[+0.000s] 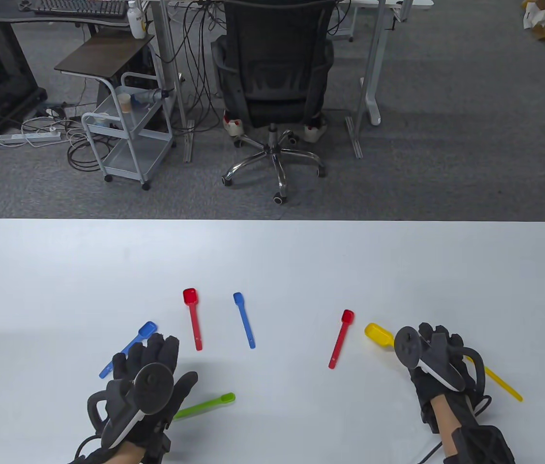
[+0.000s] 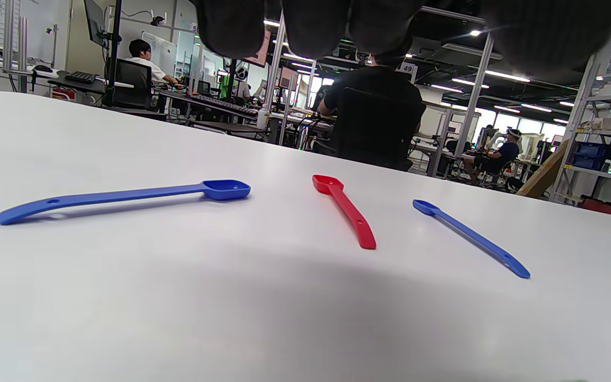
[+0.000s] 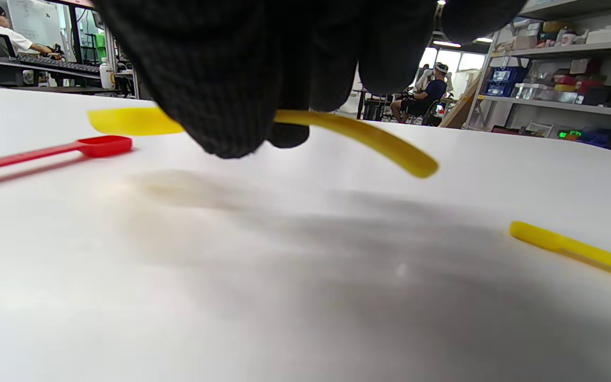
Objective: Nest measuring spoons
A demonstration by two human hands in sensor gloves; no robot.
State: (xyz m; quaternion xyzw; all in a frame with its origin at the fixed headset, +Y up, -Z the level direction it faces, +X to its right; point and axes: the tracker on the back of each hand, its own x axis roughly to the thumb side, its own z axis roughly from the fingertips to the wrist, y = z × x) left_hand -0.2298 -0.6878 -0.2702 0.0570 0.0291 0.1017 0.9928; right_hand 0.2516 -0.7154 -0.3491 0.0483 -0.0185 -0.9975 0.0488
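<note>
My right hand [image 1: 434, 338] grips a yellow spoon [image 1: 378, 334] by its handle; in the right wrist view the spoon [image 3: 358, 135] is held slightly above the table, with its bowl to the left. A second yellow spoon [image 1: 502, 384] lies on the table to the right of that hand and shows in the right wrist view [image 3: 576, 249]. A small red spoon [image 1: 341, 338] lies just left of the held one. My left hand [image 1: 156, 353] hovers open over the handle of a large blue spoon [image 1: 127, 348], holding nothing. A green spoon [image 1: 204, 406] lies beside its thumb.
A larger red spoon [image 1: 193, 319] and a small blue spoon [image 1: 244, 320] lie between the hands; both show in the left wrist view, the red one [image 2: 345, 209] and the blue one [image 2: 470, 239]. The white table's far edge [image 1: 272, 221] faces an office chair [image 1: 274, 72].
</note>
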